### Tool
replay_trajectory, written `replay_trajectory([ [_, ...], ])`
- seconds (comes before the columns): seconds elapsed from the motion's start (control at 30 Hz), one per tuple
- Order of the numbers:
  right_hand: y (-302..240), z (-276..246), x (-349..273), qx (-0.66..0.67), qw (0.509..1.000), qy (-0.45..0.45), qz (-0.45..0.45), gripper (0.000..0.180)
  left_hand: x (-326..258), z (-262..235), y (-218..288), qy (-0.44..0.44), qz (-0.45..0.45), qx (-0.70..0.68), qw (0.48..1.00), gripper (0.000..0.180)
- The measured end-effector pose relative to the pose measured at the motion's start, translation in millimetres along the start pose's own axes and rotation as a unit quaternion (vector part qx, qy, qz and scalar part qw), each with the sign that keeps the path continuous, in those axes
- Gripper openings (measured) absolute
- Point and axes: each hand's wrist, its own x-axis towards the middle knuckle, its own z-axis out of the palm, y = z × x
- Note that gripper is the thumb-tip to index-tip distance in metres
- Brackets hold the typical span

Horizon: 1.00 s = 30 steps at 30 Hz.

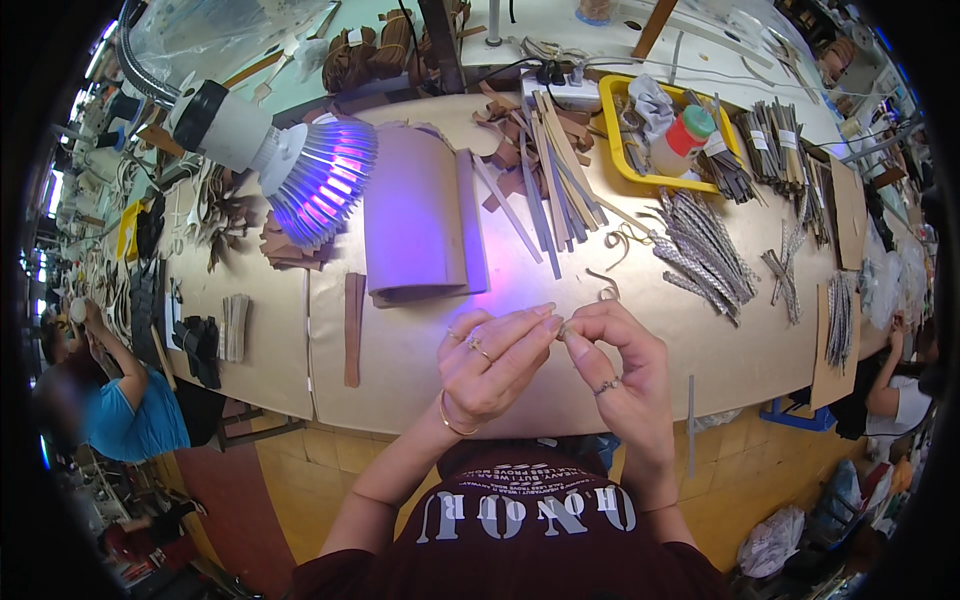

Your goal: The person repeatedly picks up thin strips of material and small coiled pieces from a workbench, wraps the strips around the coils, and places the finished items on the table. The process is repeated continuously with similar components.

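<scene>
My left hand and my right hand meet fingertip to fingertip above the near side of the table. The right thumb and forefinger pinch together on something small and dark, too small to name. On the left, the fingers lie close together and reach to the same spot; what they hold, if anything, is hidden. Just beyond the hands lies a thin curled strip. A narrow grey strip juts over the table's front edge, right of my right hand.
A lamp with a finned head throws purple light on a rolled brown sheet. Flat strips lie behind. A yellow basket holds a green-capped bottle. Braided strips lie right; a brown strip lies left. Other people sit at both sides.
</scene>
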Motion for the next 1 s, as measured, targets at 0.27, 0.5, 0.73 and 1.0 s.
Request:
replay_trajectory([
  [0.27, 1, 0, 4, -0.002, 1.0, -0.005, 0.003, 0.009, 1, -3, -8, -0.01, 0.03, 0.021, 0.999, 0.032],
  [0.5, 4, 1, 5, -0.014, 1.0, -0.005, -0.01, 0.009, -2, 1, -8, -0.004, 0.011, 0.0, 1.0, 0.034],
  [0.73, 4, 3, 4, -0.012, 1.0, -0.004, 0.005, 0.009, -4, 0, -10, -0.01, 0.012, 0.002, 1.0, 0.035],
  [1.0, 8, 4, 4, -0.009, 1.0, 0.001, -0.002, 0.009, -3, -1, -10, -0.013, 0.021, 0.009, 1.0, 0.036],
])
